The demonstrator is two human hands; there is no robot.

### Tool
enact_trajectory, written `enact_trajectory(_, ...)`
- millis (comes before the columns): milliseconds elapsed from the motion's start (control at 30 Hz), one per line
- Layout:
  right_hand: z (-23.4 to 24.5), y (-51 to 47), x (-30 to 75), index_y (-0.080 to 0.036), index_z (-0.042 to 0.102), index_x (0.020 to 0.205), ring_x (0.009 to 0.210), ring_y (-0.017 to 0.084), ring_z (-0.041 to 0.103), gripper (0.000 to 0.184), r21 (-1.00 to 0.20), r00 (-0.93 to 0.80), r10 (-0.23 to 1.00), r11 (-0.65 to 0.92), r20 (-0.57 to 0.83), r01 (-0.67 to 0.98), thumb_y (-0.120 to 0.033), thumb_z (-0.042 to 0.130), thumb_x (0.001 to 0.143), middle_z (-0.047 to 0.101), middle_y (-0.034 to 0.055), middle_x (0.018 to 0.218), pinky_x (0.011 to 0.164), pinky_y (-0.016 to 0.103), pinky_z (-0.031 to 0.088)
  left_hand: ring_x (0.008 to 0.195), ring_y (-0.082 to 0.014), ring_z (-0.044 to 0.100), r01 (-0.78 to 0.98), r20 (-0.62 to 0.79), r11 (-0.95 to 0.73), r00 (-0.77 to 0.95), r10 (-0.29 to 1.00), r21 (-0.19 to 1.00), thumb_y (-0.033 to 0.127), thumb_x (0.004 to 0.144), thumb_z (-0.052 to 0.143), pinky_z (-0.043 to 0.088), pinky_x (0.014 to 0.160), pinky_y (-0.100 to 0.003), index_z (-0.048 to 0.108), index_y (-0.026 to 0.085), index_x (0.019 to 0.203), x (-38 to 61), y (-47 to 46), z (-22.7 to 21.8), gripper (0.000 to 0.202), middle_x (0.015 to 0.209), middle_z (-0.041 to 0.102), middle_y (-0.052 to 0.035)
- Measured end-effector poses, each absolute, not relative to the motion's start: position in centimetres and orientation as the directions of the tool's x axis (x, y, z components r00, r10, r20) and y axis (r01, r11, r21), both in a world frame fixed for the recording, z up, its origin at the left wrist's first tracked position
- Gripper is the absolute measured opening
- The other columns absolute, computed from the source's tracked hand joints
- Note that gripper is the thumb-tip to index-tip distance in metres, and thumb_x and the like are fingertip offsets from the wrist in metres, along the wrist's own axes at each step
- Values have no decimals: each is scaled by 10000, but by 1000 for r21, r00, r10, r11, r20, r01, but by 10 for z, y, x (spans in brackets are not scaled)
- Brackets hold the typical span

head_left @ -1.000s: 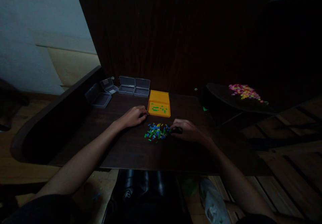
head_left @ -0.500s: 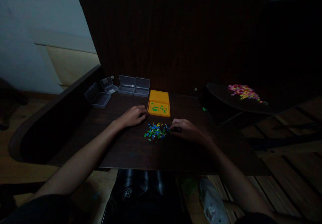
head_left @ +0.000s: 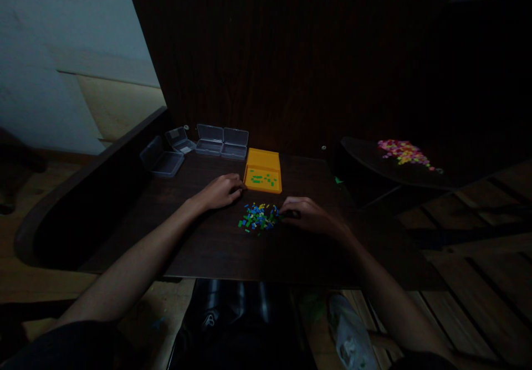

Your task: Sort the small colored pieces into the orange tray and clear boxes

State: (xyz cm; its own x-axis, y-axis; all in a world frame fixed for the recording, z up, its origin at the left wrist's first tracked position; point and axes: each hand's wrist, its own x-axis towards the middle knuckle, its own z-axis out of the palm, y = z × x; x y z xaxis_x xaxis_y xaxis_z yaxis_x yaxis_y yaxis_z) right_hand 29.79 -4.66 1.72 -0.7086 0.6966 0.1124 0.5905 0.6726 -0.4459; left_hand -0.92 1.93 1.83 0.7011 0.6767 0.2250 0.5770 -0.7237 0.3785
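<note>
An open yellow box [head_left: 263,160] stands on the dark tabletop with several small green pieces in its front half. My left hand [head_left: 224,190] rests beside it, fingers curled and closed, the fingertips at the box's front left corner. A loose pile of tiny blue, green, yellow and white plastic bricks [head_left: 258,218] lies in front of the box. At the pile's right edge is my right hand [head_left: 305,214], its fingers bent together in a pinch. Whatever is between those fingertips is too small and dark to make out.
Several clear plastic cases with raised lids, one of them a clear case [head_left: 168,163], stand at the back left. On a dark ledge at the right lies a heap of pink and yellow bits [head_left: 405,153]. A raised side panel [head_left: 83,195] bounds the table's left.
</note>
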Motion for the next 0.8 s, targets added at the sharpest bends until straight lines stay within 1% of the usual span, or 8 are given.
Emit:
enact_trajectory(67, 17, -47, 298, -178, 692, 1047, 741, 141, 597, 187, -447, -712, 692, 677, 117, 585, -241, 620, 887, 681, 62, 937, 683, 262, 452, 829, -184, 627, 574, 229, -725, 701, 675, 379, 189, 900, 492, 488, 798, -291, 713, 138, 1061, -9, 20, 18, 278, 934, 642, -81)
enact_trajectory(200, 19, -47, 298, -175, 693, 1041, 794, 153, 616, 178, -451, -711, 693, 674, 115, 584, -222, 615, 888, 687, 66, 940, 714, 265, 459, 833, -184, 627, 576, 230, -723, 699, 677, 381, 186, 896, 498, 491, 802, -294, 715, 142, 1054, -10, 19, 17, 272, 936, 641, -80)
enact_trajectory(400, 17, -48, 299, -182, 699, 1035, 839, 171, 637, 184, -414, -694, 712, 667, 107, 620, -227, 647, 865, 686, 71, 960, 743, 279, 466, 837, -185, 628, 578, 226, -721, 699, 679, 381, 184, 890, 501, 495, 807, -295, 716, 153, 1049, -9, 19, 18, 269, 934, 643, -77)
enact_trajectory(500, 16, -47, 298, -182, 708, 1019, 822, 168, 635, 170, -416, -689, 717, 661, 106, 624, -230, 641, 870, 680, 70, 950, 729, 276, 466, 828, -179, 625, 584, 222, -722, 700, 679, 371, 187, 896, 494, 494, 811, -291, 715, 154, 1048, -9, 20, 18, 271, 937, 643, -77)
enact_trajectory(667, 16, -47, 298, -177, 717, 963, 797, 163, 632, 129, -417, -694, 714, 662, 95, 623, -213, 632, 873, 673, 64, 910, 708, 270, 461, 872, -189, 630, 586, 215, -731, 709, 671, 350, 188, 899, 488, 492, 823, -293, 711, 147, 1044, -10, 20, 17, 268, 954, 646, -84)
enact_trajectory(800, 17, -48, 297, -186, 708, 955, 798, 159, 632, 118, -414, -691, 716, 659, 93, 627, -217, 622, 881, 673, 57, 911, 715, 269, 460, 850, -185, 630, 589, 213, -730, 708, 673, 347, 201, 902, 487, 494, 807, -292, 708, 152, 1042, -10, 20, 17, 266, 951, 644, -81)
